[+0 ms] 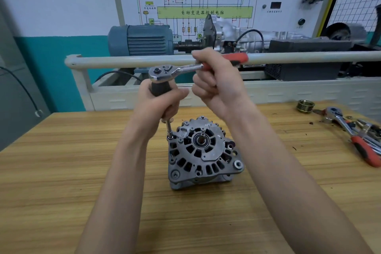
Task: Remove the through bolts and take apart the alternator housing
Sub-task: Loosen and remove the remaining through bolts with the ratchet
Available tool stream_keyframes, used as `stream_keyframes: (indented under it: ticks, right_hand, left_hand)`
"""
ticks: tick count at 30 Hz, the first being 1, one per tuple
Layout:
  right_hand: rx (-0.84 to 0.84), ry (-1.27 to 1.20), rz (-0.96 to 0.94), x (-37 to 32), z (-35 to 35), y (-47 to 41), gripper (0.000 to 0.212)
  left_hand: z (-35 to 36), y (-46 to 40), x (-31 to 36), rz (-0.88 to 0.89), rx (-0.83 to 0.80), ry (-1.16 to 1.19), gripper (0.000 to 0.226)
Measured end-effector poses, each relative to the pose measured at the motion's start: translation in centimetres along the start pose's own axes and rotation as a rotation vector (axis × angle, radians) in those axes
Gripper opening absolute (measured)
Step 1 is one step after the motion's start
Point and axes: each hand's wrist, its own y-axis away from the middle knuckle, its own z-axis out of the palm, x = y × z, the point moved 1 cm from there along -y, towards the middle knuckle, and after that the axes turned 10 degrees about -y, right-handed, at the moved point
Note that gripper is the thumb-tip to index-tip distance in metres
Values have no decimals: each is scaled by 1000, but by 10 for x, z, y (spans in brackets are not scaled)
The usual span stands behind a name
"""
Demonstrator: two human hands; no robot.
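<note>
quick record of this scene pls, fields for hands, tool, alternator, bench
left hand: grips the dark driver handle under the ratchet head
right hand: grips the ratchet by its red handle
extension: runs down from the left hand, socket on a bolt at the alternator's upper left edge
alternator: stands on the bench, shaft end up, housing halves together
bench: wooden; a pulley and a second ratchet lie at the far right
</note>
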Motion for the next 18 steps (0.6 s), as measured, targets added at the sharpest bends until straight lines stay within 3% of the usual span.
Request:
stream_keyframes:
  ticks: [3, 6, 11, 13, 15, 18]
  right_hand:
    - [-93, 75, 183, -8, 3, -13, 47]
    - [-90, 30, 123, -3, 4, -10, 52]
    - [78, -75, -333, 28, -1, 23, 42]
    - [92, -94, -420, 35, -2, 33, 40]
    - [54, -95, -398, 33, -2, 33, 41]
    - [-42, -68, -181, 14, -5, 15, 50]
  left_hand:
    - [-4, 2, -1, -2, -115, 45, 31]
    - [-4, 2, 0, -28, -104, 75, 35]
    - [15, 0, 3, -83, 345, -53, 27]
    - [26, 1, 4, -95, 465, -72, 28]
    - [23, 3, 5, -100, 445, -63, 31]
    - [6, 5, 5, -55, 194, -64, 29]
